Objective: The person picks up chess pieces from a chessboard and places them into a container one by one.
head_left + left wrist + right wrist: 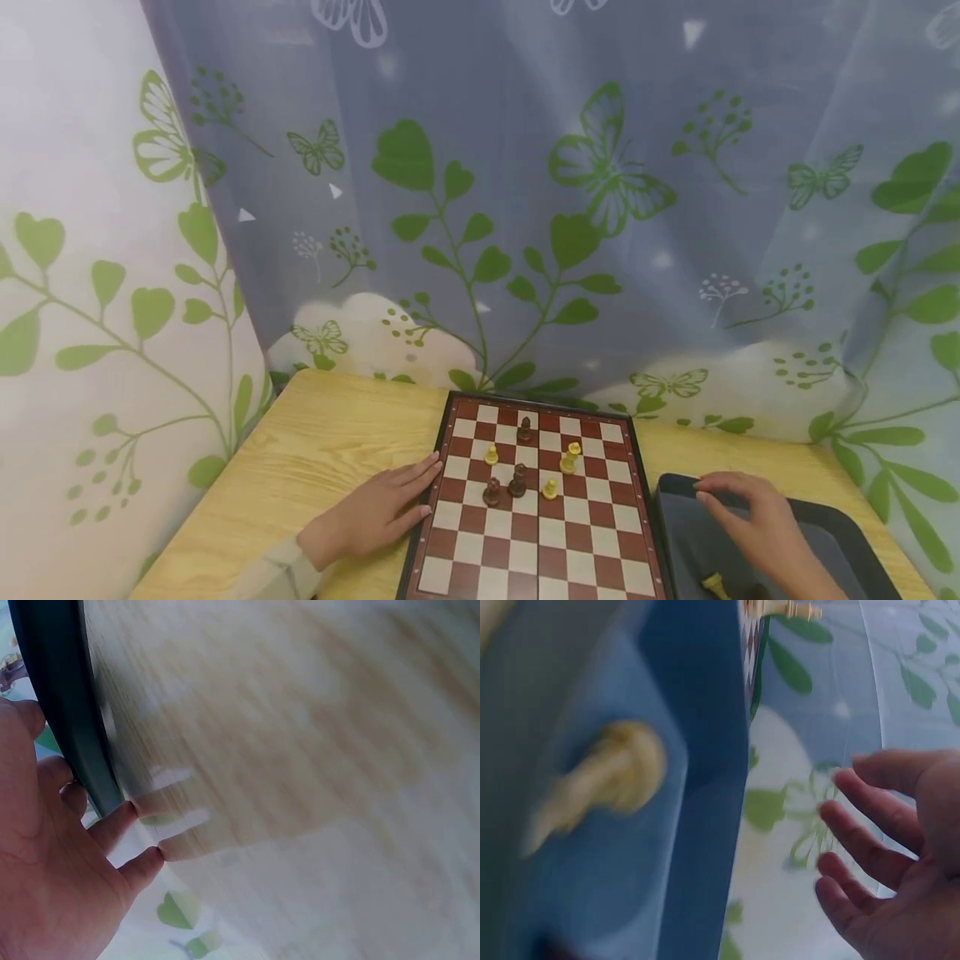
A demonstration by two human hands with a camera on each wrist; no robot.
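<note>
Chessboard (551,533) on the counter (352,429), brown and yellow pieces (517,482) standing around its middle and far end
Left hand (382,510) has relaxed fingers against the board's left edge — right hand (757,517) hangs loose and empty over the dark tray (682,533), where a yellow piece (715,585) lies.

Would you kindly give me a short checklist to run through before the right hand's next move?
1. Chessboard opened out flat on the table: ok.
2. Left hand at the board's left edge, clear of the pieces: ok.
3. Dark pieces and yellow pieces on the board standing upright: ok.
4. Right hand above the tray with nothing visible in its fingers: ok.
5. Yellow piece in the tray upright: not ok, it lies on its side.
6. Everything in the tray accounted for: cannot tell, part of it is hidden or out of frame.
</note>
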